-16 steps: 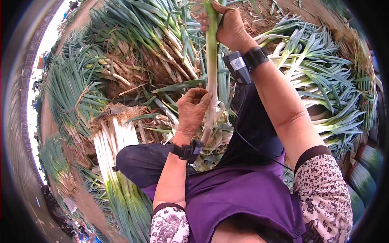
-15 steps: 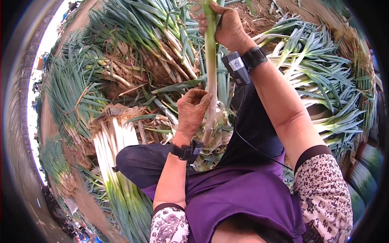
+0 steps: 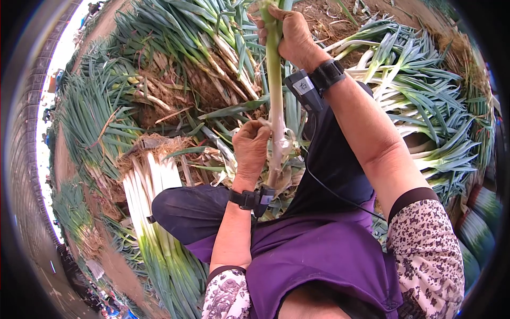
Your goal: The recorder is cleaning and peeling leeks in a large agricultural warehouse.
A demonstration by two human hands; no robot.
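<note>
A leek [image 3: 276, 101] stands nearly upright between a sprawling leafy heap [image 3: 422, 95] at right and a white-stemmed bundle [image 3: 159, 204] at left, the right hand [image 3: 295, 37] clamped around its green upper stalk, the left hand [image 3: 249, 146] pinching a pale strip [image 3: 265, 123] beside it.

Grey ribbed sheeting [image 3: 24, 186] bowed into an arc, wall or roof unclear, a short bright glint low on it, glaring white light [image 3: 44, 122] along its edge, bare brown earth floor [image 3: 118, 272] near it, rougher reddish-brown soil [image 3: 334, 29] well apart from it.
</note>
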